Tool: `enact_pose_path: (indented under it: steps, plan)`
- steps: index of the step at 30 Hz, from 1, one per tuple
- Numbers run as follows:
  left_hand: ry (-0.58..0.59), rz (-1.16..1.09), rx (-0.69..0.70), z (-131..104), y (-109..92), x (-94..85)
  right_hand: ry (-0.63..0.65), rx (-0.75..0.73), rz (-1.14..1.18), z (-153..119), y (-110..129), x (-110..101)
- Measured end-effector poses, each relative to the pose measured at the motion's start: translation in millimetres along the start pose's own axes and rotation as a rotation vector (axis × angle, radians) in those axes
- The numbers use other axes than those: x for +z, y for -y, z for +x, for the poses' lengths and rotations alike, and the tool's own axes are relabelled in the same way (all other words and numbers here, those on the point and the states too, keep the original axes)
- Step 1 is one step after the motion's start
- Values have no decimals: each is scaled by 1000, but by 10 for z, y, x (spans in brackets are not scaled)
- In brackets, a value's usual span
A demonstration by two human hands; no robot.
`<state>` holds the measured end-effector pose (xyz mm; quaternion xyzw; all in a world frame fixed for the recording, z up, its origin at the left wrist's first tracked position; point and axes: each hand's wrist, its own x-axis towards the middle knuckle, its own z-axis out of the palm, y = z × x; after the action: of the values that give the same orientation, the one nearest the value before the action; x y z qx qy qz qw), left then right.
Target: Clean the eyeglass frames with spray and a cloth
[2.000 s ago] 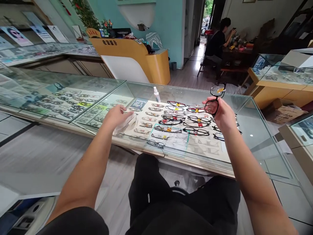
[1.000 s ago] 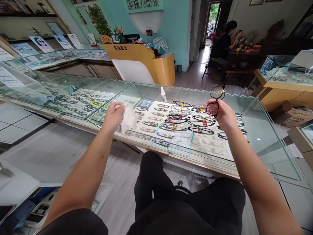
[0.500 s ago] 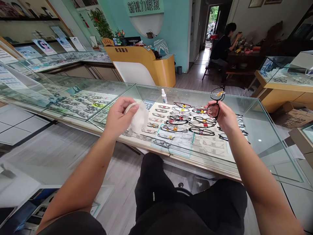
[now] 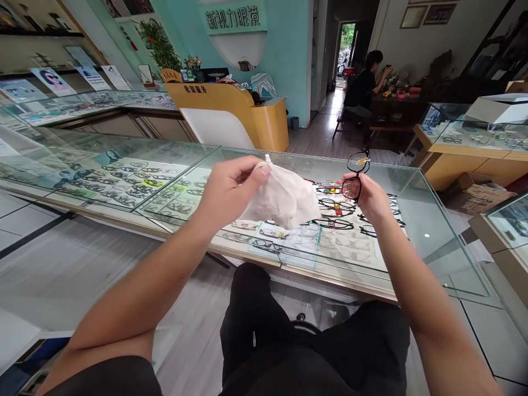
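Note:
My left hand (image 4: 235,187) pinches the upper edge of a white cloth (image 4: 289,195), which hangs spread out above the glass counter. On the right, my right hand (image 4: 369,195) grips a pair of dark-framed eyeglasses (image 4: 350,187) held on end, one lens above the other, with an orange-yellow mark on the upper lens. A gap lies between the cloth and the glasses. Behind the cloth only the white cap of a spray bottle (image 4: 268,159) shows. Rows of eyeglass frames (image 4: 334,224) lie inside the counter below my hands, some of them hidden by the cloth.
The glass display counter (image 4: 367,258) runs across in front of my knees. Beyond it stands a yellow reception desk (image 4: 264,121). A person in black (image 4: 363,88) sits at a table at the back right. Another display case (image 4: 470,143) and a cardboard box (image 4: 474,192) are on the right.
My left hand has moved right, toward the glasses, and the bunched cloth now hangs spread, covering most of the bottle. My right hand still holds the glasses; the view has shifted slightly.

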<state>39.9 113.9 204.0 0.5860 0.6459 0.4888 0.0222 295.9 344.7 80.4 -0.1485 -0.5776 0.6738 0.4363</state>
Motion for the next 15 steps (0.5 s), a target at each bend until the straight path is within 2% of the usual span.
enact_pose_path:
  steps: [3, 7, 12, 15]
  plan:
    - [95, -53, -17, 107, -51, 133, -7, -4, 3, -6, 16, 1]
    - [190, -90, -40, 283, -20, 328, 7, -9, 27, -19, 36, 9]
    - [226, -110, -221, 524, 133, 584, 39, -45, 48, -70, 130, 50]
    - [227, -206, -293, 660, 219, 737, 46, -61, 26, -110, 200, 92]
